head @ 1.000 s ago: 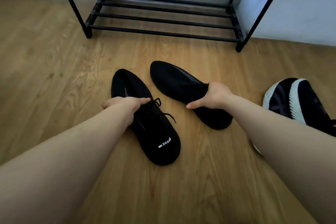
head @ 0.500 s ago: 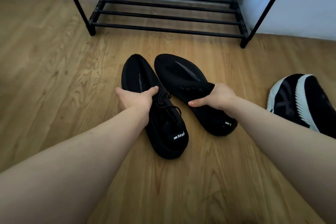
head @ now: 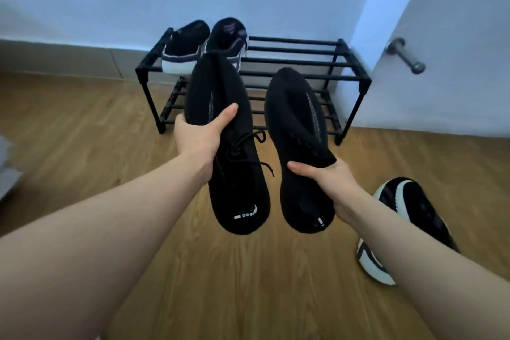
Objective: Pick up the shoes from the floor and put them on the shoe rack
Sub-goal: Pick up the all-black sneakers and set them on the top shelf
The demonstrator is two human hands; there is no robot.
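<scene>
My left hand [head: 200, 138] grips a black knit shoe [head: 234, 174] with laces and a white heel label, lifted off the floor with its toe toward the rack. My right hand [head: 328, 182] holds the matching black shoe [head: 298, 119] by its collar, also in the air. Both shoes hang in front of the black two-tier shoe rack [head: 317, 61] by the wall. A dark pair with white soles [head: 204, 44] sits on the left of the rack's top tier.
A black-and-white sneaker pair [head: 405, 215] lies on the wooden floor at the right, partly behind my right forearm. A white door with a metal handle [head: 405, 56] stands right of the rack. Something grey [head: 7, 171] shows at the left edge.
Both hands have lifted the black shoes off the floor and carried them up toward the rack. My view has tilted up, so the rack's top tier now shows.
</scene>
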